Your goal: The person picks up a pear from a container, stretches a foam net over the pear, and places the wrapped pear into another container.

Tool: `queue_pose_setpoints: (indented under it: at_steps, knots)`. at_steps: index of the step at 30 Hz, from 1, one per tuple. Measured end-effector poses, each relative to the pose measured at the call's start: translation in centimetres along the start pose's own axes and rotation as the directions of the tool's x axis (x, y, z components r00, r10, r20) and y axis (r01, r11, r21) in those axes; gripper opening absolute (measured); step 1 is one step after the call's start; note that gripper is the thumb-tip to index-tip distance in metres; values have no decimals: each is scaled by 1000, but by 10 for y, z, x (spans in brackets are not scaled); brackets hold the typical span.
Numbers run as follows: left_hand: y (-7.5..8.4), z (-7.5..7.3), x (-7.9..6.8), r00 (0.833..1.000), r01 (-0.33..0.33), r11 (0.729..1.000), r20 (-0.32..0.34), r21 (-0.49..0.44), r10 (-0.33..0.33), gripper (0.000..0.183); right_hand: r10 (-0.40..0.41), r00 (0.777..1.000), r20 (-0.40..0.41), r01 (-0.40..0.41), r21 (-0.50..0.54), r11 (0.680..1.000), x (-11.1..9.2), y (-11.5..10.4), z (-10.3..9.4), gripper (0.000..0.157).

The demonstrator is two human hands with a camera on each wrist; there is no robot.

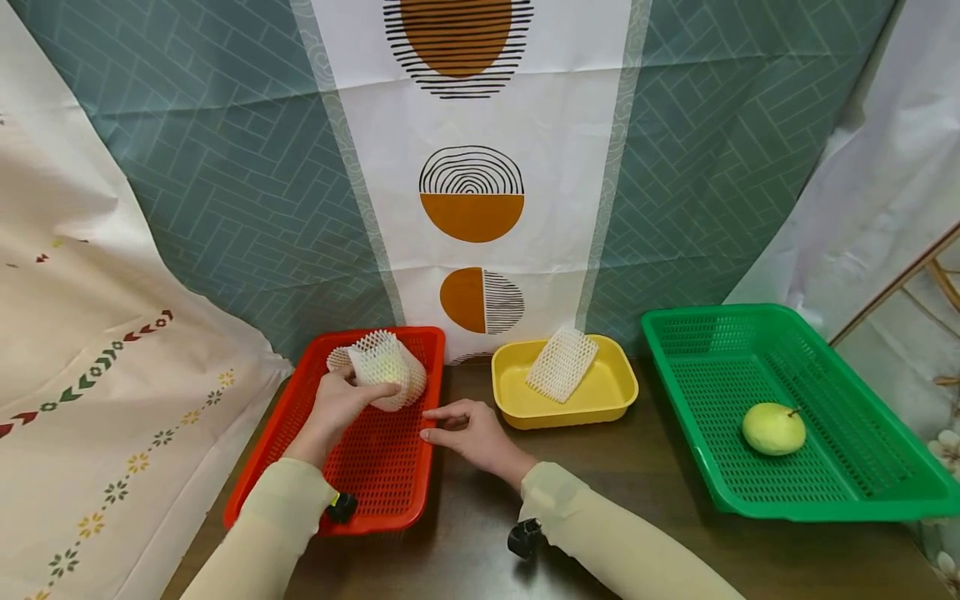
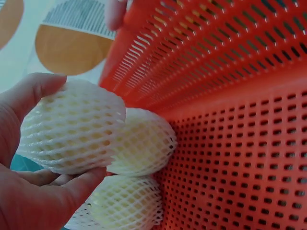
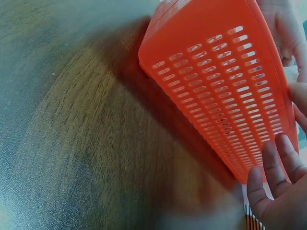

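Note:
My left hand (image 1: 341, 408) grips a pale yellow pear in a white foam net (image 2: 72, 127), thumb on one side and fingers on the other. It is over the far end of the red basket (image 1: 382, 467). Beside it in the left wrist view are two more netted pears (image 2: 144, 141), lying against each other in the basket. My right hand (image 1: 476, 433) is at the basket's right rim, its index finger and thumb touching the edge with a gap between them. In the right wrist view, relaxed fingers (image 3: 273, 167) lie along the outer wall.
A yellow tray (image 1: 510, 392) with a flat white foam net (image 1: 562, 364) stands right of the red basket. Farther right, a green basket (image 1: 720, 400) holds one bare pear (image 1: 774, 429) with a stem. Patterned cloth (image 1: 480, 275) hangs behind the dark wooden table (image 1: 600, 492).

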State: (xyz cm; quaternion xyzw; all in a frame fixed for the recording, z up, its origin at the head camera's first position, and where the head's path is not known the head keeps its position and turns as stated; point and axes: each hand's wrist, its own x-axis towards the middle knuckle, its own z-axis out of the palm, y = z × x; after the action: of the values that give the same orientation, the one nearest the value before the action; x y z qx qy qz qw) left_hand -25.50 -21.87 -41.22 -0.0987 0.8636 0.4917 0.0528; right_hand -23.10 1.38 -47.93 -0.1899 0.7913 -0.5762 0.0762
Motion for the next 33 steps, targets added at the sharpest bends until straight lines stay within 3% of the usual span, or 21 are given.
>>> queue_pose_setpoints:
  at_steps: [7, 18, 24, 33]
  knots:
    - [-5, -2, 6, 998, 13, 997, 56, 73, -17, 97, 1, 1000, 8, -1, 28, 1000, -1, -1, -1, 32]
    - [-13, -2, 13, 985, 44, 994, 160, 102, -60, 92, 5, 1000, 4, -5, 18, 1000, -1, -1, -1, 33]
    - [-19, -1, 16, 966, 51, 993, 246, 104, -75, 85, -13, 1000, 4, 13, 18, 1000, 1, 0, -1, 39]
    - [-25, 7, 22, 944, -6, 995, 329, 99, -27, 73, 1, 1000, 15, -2, 39, 999, 2, 2, -1, 40]
